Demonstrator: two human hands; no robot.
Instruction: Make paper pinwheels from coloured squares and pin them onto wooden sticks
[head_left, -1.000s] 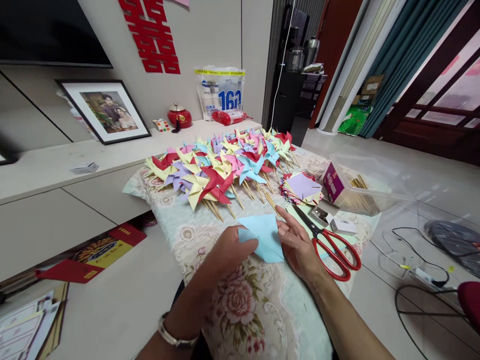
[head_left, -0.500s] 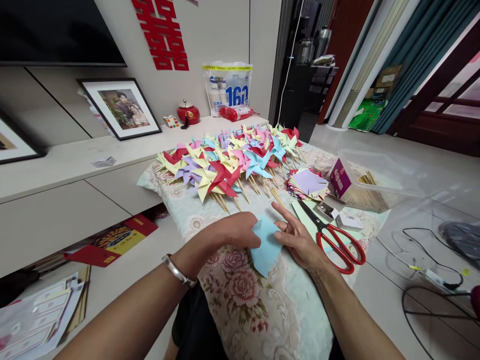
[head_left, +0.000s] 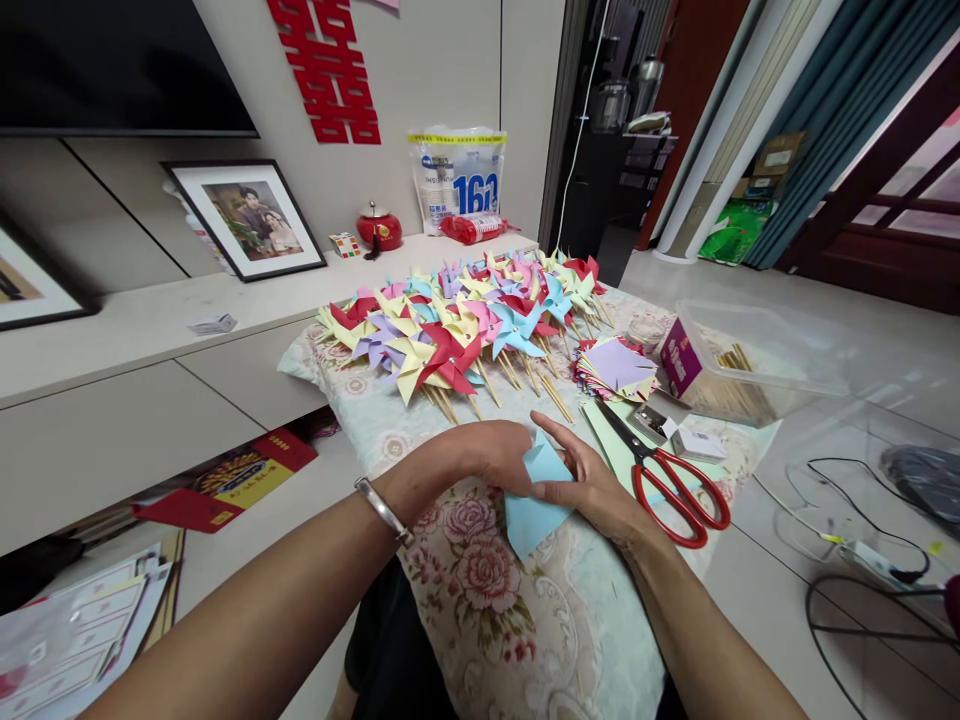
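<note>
I pinch a light blue paper square (head_left: 534,505) between both hands over the floral cloth (head_left: 487,600): my left hand (head_left: 499,455) closes its fingers on the upper left edge, my right hand (head_left: 592,485) presses thumb and fingers on the right side. Red scissors (head_left: 671,485) lie just right of my right hand, and the paper pinwheels (head_left: 465,325) are spread beyond
</note>
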